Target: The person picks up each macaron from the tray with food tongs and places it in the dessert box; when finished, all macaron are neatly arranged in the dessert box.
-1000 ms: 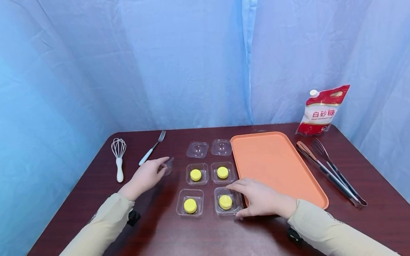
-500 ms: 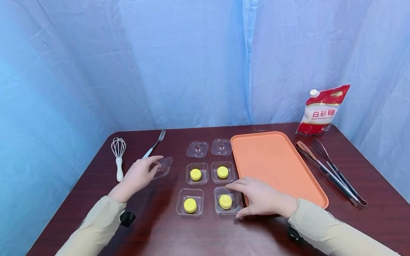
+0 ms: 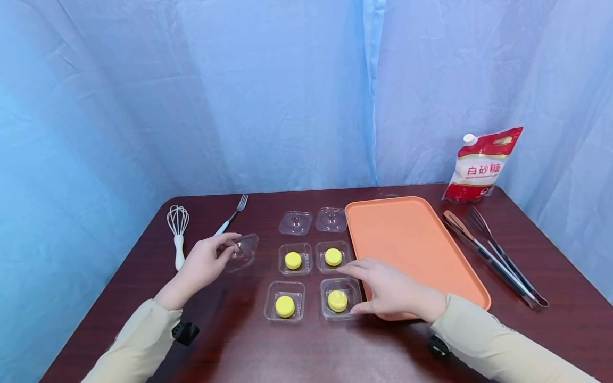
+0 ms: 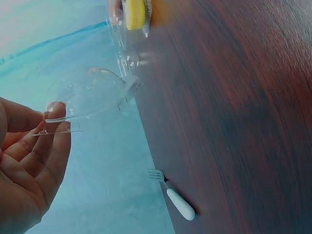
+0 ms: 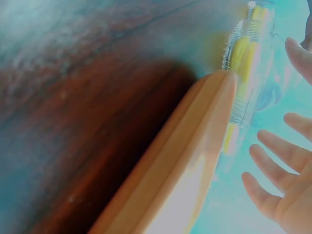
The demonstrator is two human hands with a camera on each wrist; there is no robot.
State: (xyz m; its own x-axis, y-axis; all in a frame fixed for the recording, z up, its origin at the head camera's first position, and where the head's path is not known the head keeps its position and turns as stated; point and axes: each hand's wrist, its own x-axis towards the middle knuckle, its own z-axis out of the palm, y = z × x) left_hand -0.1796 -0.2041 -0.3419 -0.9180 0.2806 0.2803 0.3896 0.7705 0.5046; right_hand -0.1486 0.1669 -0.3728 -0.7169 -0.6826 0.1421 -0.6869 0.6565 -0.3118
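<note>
My left hand (image 3: 201, 266) pinches a clear plastic lid (image 3: 247, 249) and holds it tilted, left of the containers. In the left wrist view thumb and fingers grip the lid (image 4: 90, 97) at its knob. My right hand (image 3: 395, 290) has its fingers spread at the right side of the near right clear container (image 3: 328, 314). Whether it touches that container is unclear. A round yellow disc (image 3: 337, 301) lies inside it. Similar discs sit in the near left container (image 3: 270, 291), the far left container (image 3: 282, 252) and the far right container (image 3: 346, 249).
Two more clear lids, a left one (image 3: 295, 223) and a right one (image 3: 331, 219), lie behind the containers. An orange tray (image 3: 407, 244) extends under my right hand. Around the table are a whisk (image 3: 179, 234), a fork (image 3: 233, 215), tongs (image 3: 498, 260) and a sugar pouch (image 3: 481, 167).
My left hand has drawn back to the left with the lid, turning it so its face shows more. My right hand has risen slightly away from the near right container.
</note>
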